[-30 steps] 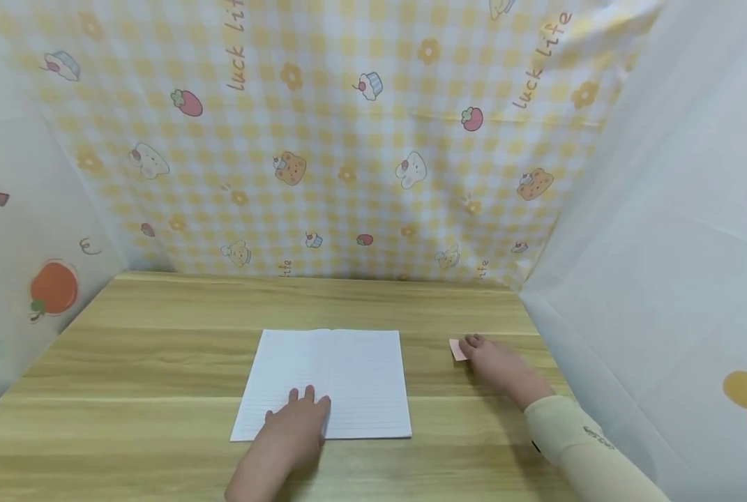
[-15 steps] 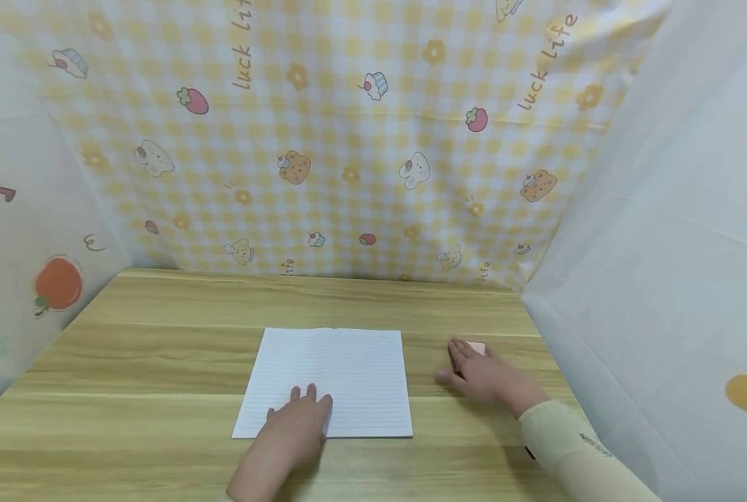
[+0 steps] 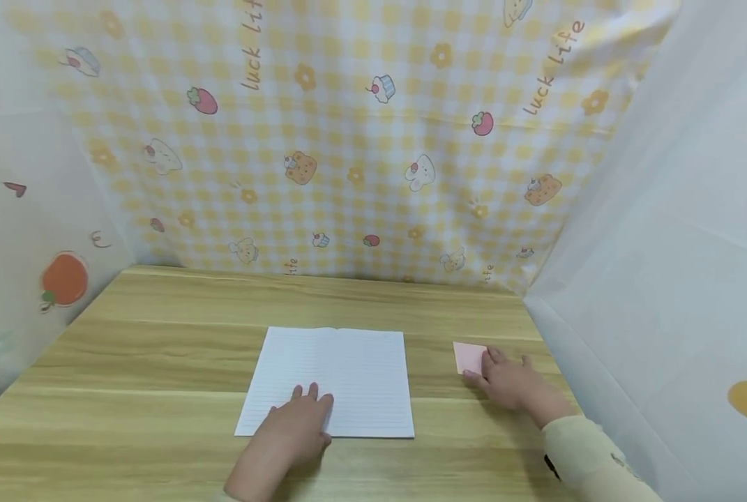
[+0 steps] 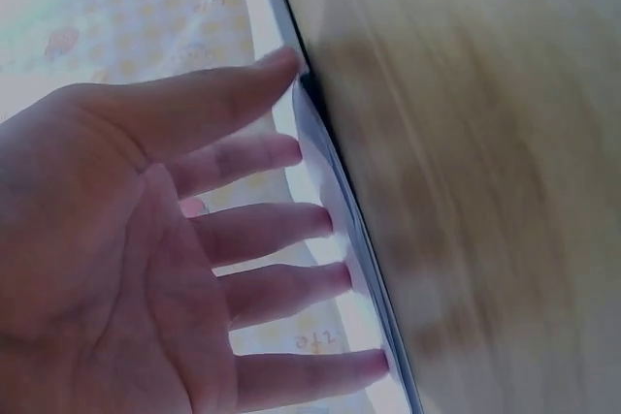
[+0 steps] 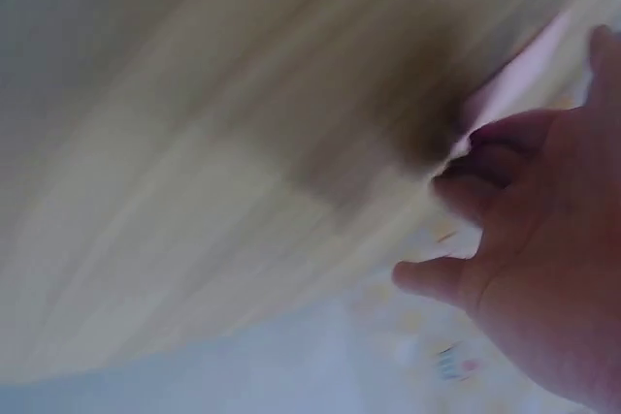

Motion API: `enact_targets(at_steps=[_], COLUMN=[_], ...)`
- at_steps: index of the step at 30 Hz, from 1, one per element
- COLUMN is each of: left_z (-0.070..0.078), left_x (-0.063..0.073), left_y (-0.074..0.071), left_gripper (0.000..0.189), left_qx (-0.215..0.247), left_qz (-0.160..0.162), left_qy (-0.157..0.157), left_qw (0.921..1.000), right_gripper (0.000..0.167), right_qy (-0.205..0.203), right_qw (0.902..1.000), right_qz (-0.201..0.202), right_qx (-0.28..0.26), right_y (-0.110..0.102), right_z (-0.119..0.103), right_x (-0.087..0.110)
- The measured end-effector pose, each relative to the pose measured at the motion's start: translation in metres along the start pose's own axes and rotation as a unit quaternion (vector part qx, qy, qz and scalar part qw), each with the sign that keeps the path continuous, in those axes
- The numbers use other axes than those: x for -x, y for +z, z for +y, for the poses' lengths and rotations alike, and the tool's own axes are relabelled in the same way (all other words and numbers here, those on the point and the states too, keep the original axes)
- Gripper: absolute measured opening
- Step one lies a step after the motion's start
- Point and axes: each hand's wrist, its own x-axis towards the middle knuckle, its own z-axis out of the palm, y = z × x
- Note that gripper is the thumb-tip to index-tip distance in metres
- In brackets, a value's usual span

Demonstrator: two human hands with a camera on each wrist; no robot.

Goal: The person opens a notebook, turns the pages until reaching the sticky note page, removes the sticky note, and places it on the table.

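Observation:
An open lined notebook lies on the wooden table, both pages showing. My left hand rests on its left page near the fold, fingers spread, thumb at the near edge. In the left wrist view, the left fingertips press on the white paper, with the thumb tip at the notebook's edge. To the right lies a small pink square sticky note. My right hand holds it at its right side, thumb at the near edge and curled fingers at the right edge; the little finger sticks out.
The wooden table runs back to a yellow checked cloth hanging behind it. White sheets hang at both sides, the right one close to my right forearm. A small black item shows beneath the right sleeve.
My right hand has moved from over the sticky note to its right side, uncovering most of the pink square. The left hand has stayed on the notebook. The head view has shifted slightly.

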Motion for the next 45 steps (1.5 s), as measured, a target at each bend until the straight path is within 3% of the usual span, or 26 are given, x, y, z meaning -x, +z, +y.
enact_targets(at_steps=[7, 10, 14, 18, 23, 26, 34, 45], left_z=[-0.007, -0.012, -0.023, -0.039, -0.059, -0.063, -0.064, -0.061], left_x=[0.001, 0.002, 0.001, 0.001, 0.005, 0.005, 0.002, -0.001], left_y=[-0.004, -0.008, -0.013, -0.019, -0.025, -0.026, -0.029, -0.032], left_gripper=[0.044, 0.039, 0.042, 0.054, 0.06, 0.062, 0.064, 0.066], left_qx=[-0.004, -0.001, 0.016, 0.032, 0.04, 0.061, 0.081, 0.09], left_qz=[0.033, 0.06, 0.106, 0.146, 0.128, 0.113, 0.112, 0.097], left_qy=[0.017, 0.006, -0.027, -0.097, -0.172, -0.184, -0.208, -0.208], left_qw=[0.9993, 0.9982, 0.9939, 0.984, 0.976, 0.9744, 0.9684, 0.9691], right_gripper=[0.079, 0.076, 0.073, 0.073, 0.073, 0.073, 0.074, 0.074], right_qy=[-0.051, -0.075, -0.093, -0.097, -0.09, -0.092, -0.085, -0.083], right_qw=[0.9985, 0.9966, 0.9946, 0.9947, 0.9952, 0.9952, 0.9956, 0.9962], right_qz=[-0.016, -0.026, -0.024, -0.017, -0.013, -0.01, -0.017, -0.005], right_qx=[-0.009, -0.022, -0.04, -0.032, -0.037, -0.033, -0.035, -0.023], right_y=[-0.002, 0.002, 0.011, 0.021, 0.022, 0.021, 0.017, 0.017], right_z=[-0.079, -0.11, -0.134, -0.144, -0.15, -0.153, -0.158, -0.159], right_x=[0.021, 0.029, 0.034, 0.034, 0.032, 0.028, 0.02, 0.022])
